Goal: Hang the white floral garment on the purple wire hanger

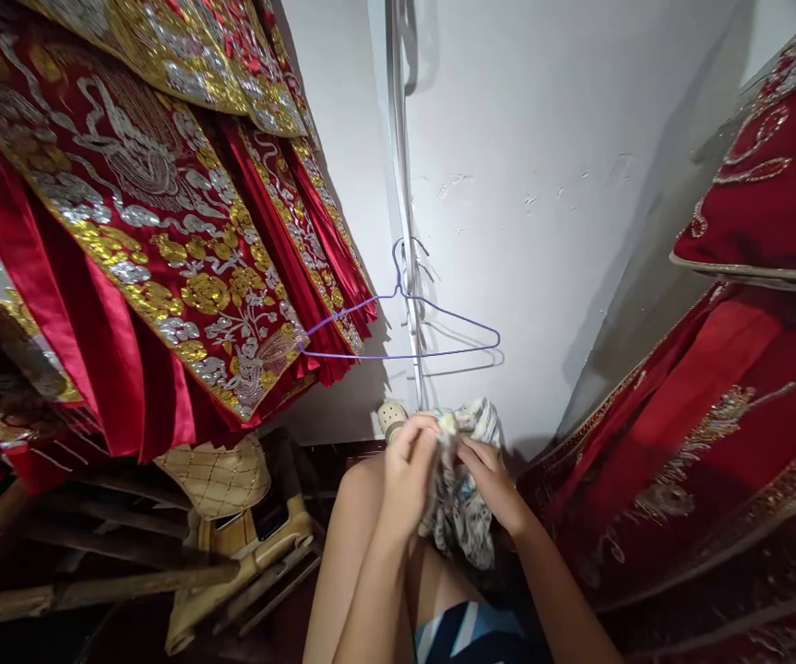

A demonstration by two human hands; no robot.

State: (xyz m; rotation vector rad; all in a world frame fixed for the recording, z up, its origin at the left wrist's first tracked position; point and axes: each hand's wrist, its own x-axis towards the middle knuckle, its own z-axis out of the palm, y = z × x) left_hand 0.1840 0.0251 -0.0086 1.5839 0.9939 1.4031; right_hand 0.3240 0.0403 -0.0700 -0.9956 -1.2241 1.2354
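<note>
Both hands hold a bunched, pale patterned cloth [470, 516] above the knees. My left hand [412, 461] grips its upper left part, with the fingers bent in a pinch. At the right side of the same cloth, my right hand [493, 480] has its fingers closed on it, thumb near the top. The cloth hangs down between and to the right of the hands, crumpled and a little blurred. Beyond the hands, a thin purple hanger [401, 356] hangs on a narrow white upright [404, 184] against the wall, with nothing on it.
Red embroidered garments [204, 286] hang at the left, and more red beaded garments [702, 443] at the right. A bamboo chair [231, 581] with a gold quilted item [221, 475] stands lower left. A beige perforated shoe [390, 417] shows beyond the knees. The white wall [528, 120] is ahead.
</note>
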